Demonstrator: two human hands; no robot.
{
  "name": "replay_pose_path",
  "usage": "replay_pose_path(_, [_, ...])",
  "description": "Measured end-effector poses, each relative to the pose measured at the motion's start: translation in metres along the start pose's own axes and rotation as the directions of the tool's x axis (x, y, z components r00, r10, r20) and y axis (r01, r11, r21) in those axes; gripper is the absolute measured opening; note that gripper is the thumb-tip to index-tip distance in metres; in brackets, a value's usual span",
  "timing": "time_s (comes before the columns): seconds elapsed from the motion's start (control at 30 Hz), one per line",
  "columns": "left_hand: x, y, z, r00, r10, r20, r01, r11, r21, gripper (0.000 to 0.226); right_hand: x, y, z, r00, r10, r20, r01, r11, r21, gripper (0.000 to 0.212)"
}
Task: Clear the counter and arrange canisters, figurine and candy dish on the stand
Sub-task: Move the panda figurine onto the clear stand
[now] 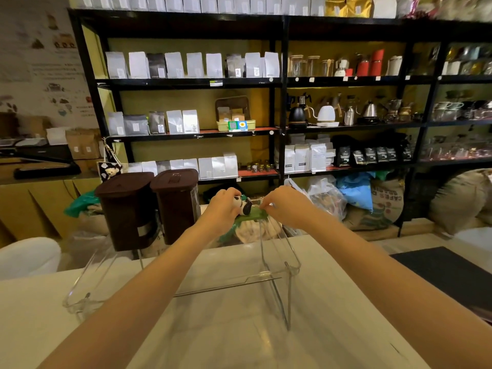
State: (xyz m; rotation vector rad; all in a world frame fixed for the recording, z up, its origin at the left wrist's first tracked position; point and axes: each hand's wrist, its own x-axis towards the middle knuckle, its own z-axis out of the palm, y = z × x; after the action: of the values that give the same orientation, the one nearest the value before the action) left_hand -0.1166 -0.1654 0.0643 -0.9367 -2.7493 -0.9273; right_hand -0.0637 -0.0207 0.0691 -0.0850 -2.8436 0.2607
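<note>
A clear acrylic stand (277, 265) with thin metal rods rises from the white counter (239, 342). On its top level sits a black-and-white panda figurine (243, 205) on a green base (254, 215). My left hand (222, 209) grips the figurine's left side. My right hand (286, 206) pinches the right edge of the green base. Two dark brown canisters (127, 209) (177, 203) with lids stand on the stand's left part, at the same height. No candy dish is in view.
A dark mat (447, 272) lies on the counter at the right. A white rounded object (29, 255) sits at the left edge. Behind stand black shelves (279, 83) of coffee bags and kettles, with sacks (383, 206) on the floor.
</note>
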Motion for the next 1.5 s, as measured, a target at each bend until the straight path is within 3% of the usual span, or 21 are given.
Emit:
replay_pose_path(0.2, [-0.004,0.006,-0.004,0.995,-0.026,0.099,0.023,0.999,0.033,0.047,-0.006,-0.004,0.0,0.999,-0.034,0.039,0.036,0.999,-0.041,0.026])
replay_pose_path(0.37, [-0.012,0.015,-0.008,0.972,-0.059,0.227,0.013,0.98,0.199,0.058,-0.018,-0.006,-0.01,0.996,-0.051,0.075,0.052,0.999,-0.007,0.029])
replay_pose_path(0.6, [-0.029,0.022,-0.019,0.979,0.03,0.203,-0.097,0.94,0.327,0.048,-0.077,-0.012,-0.031,0.996,-0.052,0.071,0.045,0.995,0.085,0.03])
replay_pose_path(0.8, [-0.061,0.029,-0.019,0.982,0.145,0.123,-0.18,0.917,0.355,0.045,-0.168,-0.018,-0.032,0.992,-0.01,-0.123,0.025,0.992,0.125,0.042])
replay_pose_path(0.9, [-0.091,0.038,-0.012,0.973,0.216,0.083,-0.231,0.904,0.36,0.048,-0.211,-0.019,-0.018,0.988,0.037,-0.147,-0.005,0.977,0.212,0.046])
replay_pose_path(1.07, [-0.148,0.043,0.002,0.934,0.348,0.076,-0.353,0.874,0.335,0.056,-0.26,-0.021,0.011,1.0,0.03,-0.009,-0.025,0.934,0.357,0.057])
replay_pose_path(1.2, [-0.194,0.04,0.01,0.889,0.422,0.176,-0.454,0.863,0.223,0.072,-0.286,-0.028,0.017,0.993,-0.006,0.116,-0.04,0.921,0.389,0.066])
replay_pose_path(1.37, [-0.237,0.032,0.024,0.837,0.385,0.388,-0.467,0.873,0.141,0.084,-0.306,-0.035,0.021,0.97,-0.051,0.237,-0.043,0.926,0.376,0.08])
replay_pose_path(1.5, [-0.258,0.023,0.029,0.815,0.292,0.501,-0.384,0.919,0.088,0.105,-0.318,-0.038,0.023,0.955,-0.062,0.289,-0.049,0.931,0.362,0.096])
